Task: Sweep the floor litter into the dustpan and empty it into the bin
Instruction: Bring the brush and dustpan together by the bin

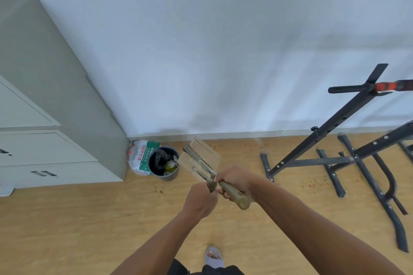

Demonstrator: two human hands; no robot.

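I hold a clear plastic dustpan (204, 148) tilted up in the air, just right of the dark grey bin (164, 164), which has a black liner and rubbish inside. My left hand (200, 201) grips the dustpan's short olive handle. My right hand (234, 179) is closed around the olive handle of the brush (233, 194), whose head lies against the inside of the pan. Small brown crumbs of litter (159, 191) lie on the wooden floor in front of the bin, with more litter (311, 184) under the rack at right.
A grey cabinet (51, 105) stands at the left against the white wall. A white and green plastic bag (139, 158) leans between cabinet and bin. A black metal exercise rack (348, 154) spreads its feet across the right floor. My slippered foot (214, 257) is below.
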